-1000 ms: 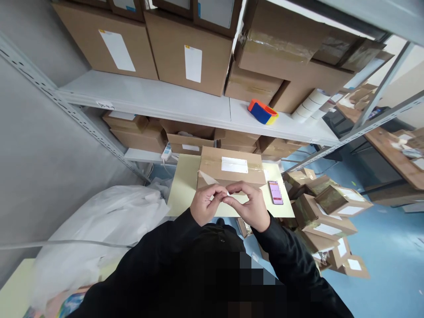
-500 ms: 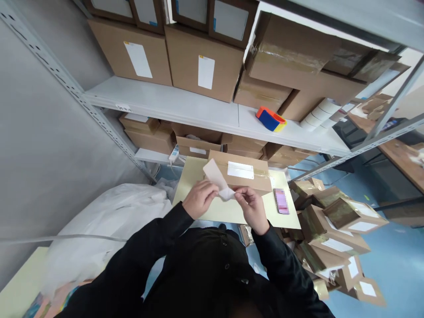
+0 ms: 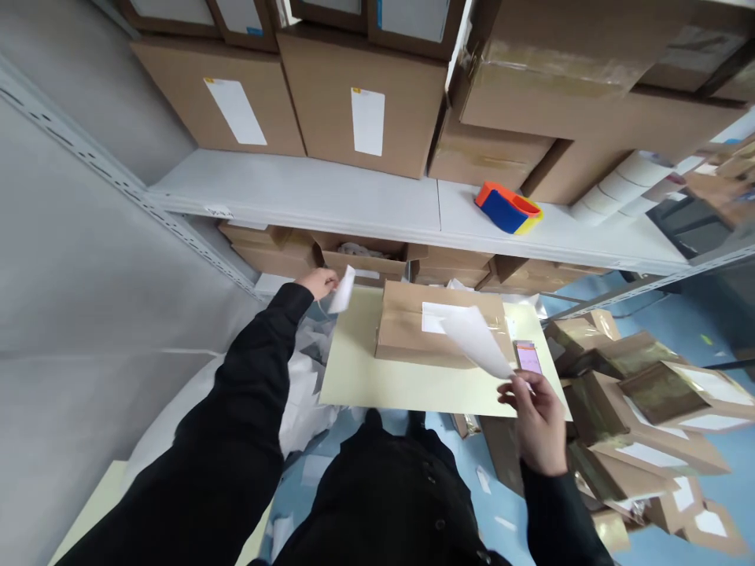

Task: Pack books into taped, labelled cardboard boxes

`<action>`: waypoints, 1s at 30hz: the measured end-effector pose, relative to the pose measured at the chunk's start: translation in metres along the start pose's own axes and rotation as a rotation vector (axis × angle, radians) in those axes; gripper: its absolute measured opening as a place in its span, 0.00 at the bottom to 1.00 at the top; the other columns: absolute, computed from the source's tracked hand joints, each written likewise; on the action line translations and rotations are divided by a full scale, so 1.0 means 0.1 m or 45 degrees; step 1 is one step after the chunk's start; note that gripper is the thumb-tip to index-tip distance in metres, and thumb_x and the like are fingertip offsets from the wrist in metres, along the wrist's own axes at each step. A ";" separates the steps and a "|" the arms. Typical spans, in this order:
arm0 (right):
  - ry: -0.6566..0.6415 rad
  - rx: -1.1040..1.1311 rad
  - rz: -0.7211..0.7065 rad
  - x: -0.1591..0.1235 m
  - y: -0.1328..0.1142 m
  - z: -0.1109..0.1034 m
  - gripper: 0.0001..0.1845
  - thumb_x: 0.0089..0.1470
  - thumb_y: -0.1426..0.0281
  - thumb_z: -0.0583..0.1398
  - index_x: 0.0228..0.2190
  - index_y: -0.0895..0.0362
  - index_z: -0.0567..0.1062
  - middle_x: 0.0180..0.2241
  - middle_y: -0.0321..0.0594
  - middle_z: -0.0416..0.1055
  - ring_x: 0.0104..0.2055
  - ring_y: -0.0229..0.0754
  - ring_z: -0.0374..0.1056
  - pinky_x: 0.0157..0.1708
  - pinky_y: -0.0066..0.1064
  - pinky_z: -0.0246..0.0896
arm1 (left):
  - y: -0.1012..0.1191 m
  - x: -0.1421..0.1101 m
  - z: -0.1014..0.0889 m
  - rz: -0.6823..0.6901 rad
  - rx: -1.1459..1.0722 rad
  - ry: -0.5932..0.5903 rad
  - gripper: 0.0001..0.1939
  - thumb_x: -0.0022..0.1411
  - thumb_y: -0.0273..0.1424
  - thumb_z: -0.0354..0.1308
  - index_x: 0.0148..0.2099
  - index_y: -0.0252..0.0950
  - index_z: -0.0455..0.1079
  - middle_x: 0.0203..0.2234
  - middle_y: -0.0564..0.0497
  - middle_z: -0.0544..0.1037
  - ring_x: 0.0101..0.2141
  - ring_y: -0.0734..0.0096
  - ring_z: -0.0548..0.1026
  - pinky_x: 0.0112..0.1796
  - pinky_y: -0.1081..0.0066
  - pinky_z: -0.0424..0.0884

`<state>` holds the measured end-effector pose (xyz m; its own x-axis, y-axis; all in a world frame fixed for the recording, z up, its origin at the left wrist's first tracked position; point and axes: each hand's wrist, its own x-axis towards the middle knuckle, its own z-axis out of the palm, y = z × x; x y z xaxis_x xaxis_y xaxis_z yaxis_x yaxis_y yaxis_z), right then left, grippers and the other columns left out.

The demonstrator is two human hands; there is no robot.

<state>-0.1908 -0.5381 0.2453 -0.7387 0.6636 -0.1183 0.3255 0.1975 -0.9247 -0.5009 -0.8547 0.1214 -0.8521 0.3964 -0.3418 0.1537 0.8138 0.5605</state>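
Note:
My right hand pinches a corner of a white label between thumb and fingers. The label is held up over the right half of a taped cardboard box and covers part of the white label stuck on its top. My left hand is at the table's far left corner, its fingers closed at the edge of a smaller white piece of backing paper. The grip there is partly hidden. A phone with a lit pink screen lies right of the box, just beyond my right hand.
The box stands on a pale yellow table in front of a grey shelf with large cartons. A blue, orange and yellow tape holder and white rolls are on the shelf. Labelled parcels pile up on the right; white wrapping lies left.
My hands have parted from over the box's front edge. The left went left and away with the small paper; the right moved right with the larger label. The view has shifted.

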 end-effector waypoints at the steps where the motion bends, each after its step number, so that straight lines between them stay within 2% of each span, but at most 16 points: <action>1: 0.033 0.014 0.032 -0.03 0.00 -0.07 0.14 0.49 0.58 0.62 0.32 0.56 0.69 0.25 0.37 0.69 0.24 0.38 0.67 0.23 0.30 0.66 | -0.04 0.19 0.00 -0.059 0.014 -0.013 0.05 0.51 0.25 0.55 0.26 0.35 0.71 0.20 0.51 0.75 0.28 0.69 0.72 0.34 0.73 0.64; 4: 0.093 0.000 0.098 -0.14 0.02 -0.23 0.14 0.49 0.58 0.63 0.32 0.55 0.70 0.24 0.37 0.70 0.25 0.38 0.67 0.24 0.30 0.65 | -0.07 0.67 -0.01 -0.159 0.052 0.046 0.04 0.48 0.23 0.57 0.23 0.33 0.72 0.18 0.49 0.75 0.31 0.67 0.74 0.36 0.74 0.66; 5: 0.109 -0.020 0.110 -0.19 0.03 -0.26 0.14 0.49 0.58 0.62 0.32 0.55 0.70 0.24 0.38 0.70 0.25 0.38 0.66 0.24 0.30 0.65 | -0.05 0.79 -0.02 -0.179 0.057 0.080 0.03 0.47 0.23 0.58 0.26 0.32 0.73 0.21 0.48 0.77 0.33 0.66 0.74 0.38 0.74 0.66; 7: 0.133 -0.061 0.129 -0.26 0.05 -0.29 0.14 0.49 0.57 0.62 0.31 0.55 0.70 0.24 0.39 0.70 0.26 0.39 0.66 0.26 0.31 0.65 | 0.00 0.98 -0.02 -0.202 0.051 0.146 0.09 0.50 0.23 0.56 0.35 0.29 0.75 0.31 0.44 0.79 0.39 0.64 0.74 0.43 0.73 0.65; 10: 0.138 -0.066 0.146 -0.33 0.09 -0.28 0.14 0.49 0.57 0.62 0.30 0.55 0.70 0.24 0.39 0.71 0.26 0.40 0.66 0.27 0.31 0.65 | 0.08 1.13 -0.05 -0.212 0.020 0.184 0.20 0.53 0.22 0.53 0.49 0.26 0.70 0.45 0.40 0.76 0.48 0.60 0.71 0.48 0.71 0.63; 13: 0.095 -0.048 0.142 -0.33 0.09 -0.23 0.13 0.51 0.58 0.61 0.31 0.55 0.70 0.24 0.38 0.70 0.27 0.39 0.67 0.28 0.31 0.65 | 0.15 1.07 -0.13 -0.240 -0.005 0.130 0.25 0.52 0.23 0.55 0.54 0.22 0.66 0.51 0.32 0.71 0.52 0.52 0.68 0.50 0.66 0.62; 15: 0.050 -0.045 0.103 -0.31 0.03 -0.16 0.12 0.52 0.60 0.61 0.31 0.55 0.70 0.25 0.39 0.70 0.27 0.40 0.67 0.29 0.32 0.65 | 0.24 0.84 -0.19 -0.252 -0.031 0.070 0.28 0.49 0.24 0.59 0.54 0.20 0.65 0.52 0.28 0.69 0.53 0.49 0.67 0.50 0.64 0.62; 17: -0.008 -0.034 0.020 -0.28 -0.07 -0.06 0.10 0.52 0.62 0.61 0.31 0.56 0.71 0.27 0.39 0.70 0.28 0.40 0.67 0.29 0.32 0.65 | 0.42 0.40 -0.23 -0.204 -0.087 -0.022 0.27 0.48 0.27 0.62 0.52 0.24 0.68 0.50 0.31 0.71 0.51 0.50 0.69 0.49 0.65 0.64; 18: -0.042 -0.031 -0.038 -0.26 -0.12 0.01 0.09 0.52 0.63 0.61 0.31 0.56 0.71 0.29 0.40 0.70 0.29 0.40 0.67 0.29 0.32 0.65 | 0.56 0.11 -0.22 -0.154 -0.127 -0.080 0.23 0.48 0.29 0.63 0.48 0.27 0.72 0.46 0.35 0.75 0.48 0.53 0.72 0.47 0.67 0.65; 19: -0.077 -0.029 -0.103 -0.23 -0.18 0.09 0.08 0.52 0.63 0.61 0.32 0.56 0.72 0.30 0.41 0.70 0.30 0.40 0.68 0.30 0.32 0.66 | 0.73 -0.21 -0.19 -0.034 -0.211 -0.174 0.20 0.50 0.33 0.62 0.46 0.34 0.73 0.43 0.42 0.78 0.44 0.59 0.75 0.45 0.70 0.67; 20: -0.116 -0.031 -0.171 -0.21 -0.24 0.18 0.07 0.52 0.64 0.60 0.32 0.56 0.72 0.31 0.41 0.70 0.32 0.41 0.68 0.31 0.33 0.66 | 0.92 -0.55 -0.14 0.193 -0.390 -0.282 0.19 0.53 0.35 0.60 0.49 0.37 0.73 0.41 0.44 0.78 0.42 0.61 0.76 0.43 0.69 0.69; 21: -0.149 -0.030 -0.237 -0.19 -0.29 0.27 0.07 0.53 0.65 0.60 0.32 0.56 0.72 0.32 0.42 0.70 0.33 0.41 0.68 0.32 0.33 0.66 | 1.13 -0.89 -0.07 0.401 -0.547 -0.294 0.20 0.55 0.37 0.58 0.50 0.40 0.72 0.42 0.46 0.78 0.42 0.62 0.76 0.43 0.67 0.70; 23: -0.221 -0.002 -0.337 -0.18 -0.37 0.46 0.06 0.54 0.65 0.59 0.31 0.55 0.71 0.32 0.41 0.70 0.34 0.41 0.68 0.33 0.33 0.66 | 1.52 -1.46 0.13 0.686 -0.682 -0.098 0.25 0.50 0.37 0.63 0.52 0.41 0.70 0.46 0.45 0.75 0.46 0.59 0.73 0.47 0.62 0.68; 25: -0.285 0.047 -0.402 -0.20 -0.41 0.62 0.06 0.56 0.65 0.56 0.32 0.55 0.70 0.32 0.41 0.70 0.35 0.40 0.68 0.35 0.32 0.67 | 1.80 -1.84 0.36 0.714 -0.695 0.150 0.34 0.42 0.36 0.69 0.54 0.41 0.67 0.48 0.43 0.73 0.48 0.55 0.71 0.49 0.59 0.67; 27: -0.404 0.081 -0.461 -0.25 -0.43 0.70 0.09 0.59 0.64 0.53 0.36 0.54 0.70 0.35 0.42 0.70 0.37 0.41 0.68 0.37 0.33 0.67 | 1.92 -1.99 0.55 0.677 -0.722 0.344 0.28 0.46 0.33 0.67 0.51 0.41 0.68 0.45 0.43 0.73 0.46 0.56 0.71 0.47 0.60 0.67; 30: -0.645 0.024 -0.601 -0.32 -0.43 0.67 0.19 0.59 0.57 0.50 0.45 0.54 0.70 0.45 0.47 0.68 0.45 0.45 0.68 0.42 0.37 0.67 | 1.87 -1.98 0.65 0.608 -0.842 0.522 0.13 0.55 0.30 0.59 0.44 0.39 0.69 0.39 0.45 0.75 0.42 0.61 0.73 0.44 0.64 0.68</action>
<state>-0.2210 -0.6160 0.2651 -0.9849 0.0901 0.1479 -0.1053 0.3665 -0.9244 -0.2708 -0.7537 0.2447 -0.9020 0.3433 0.2617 0.3254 0.1422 0.9348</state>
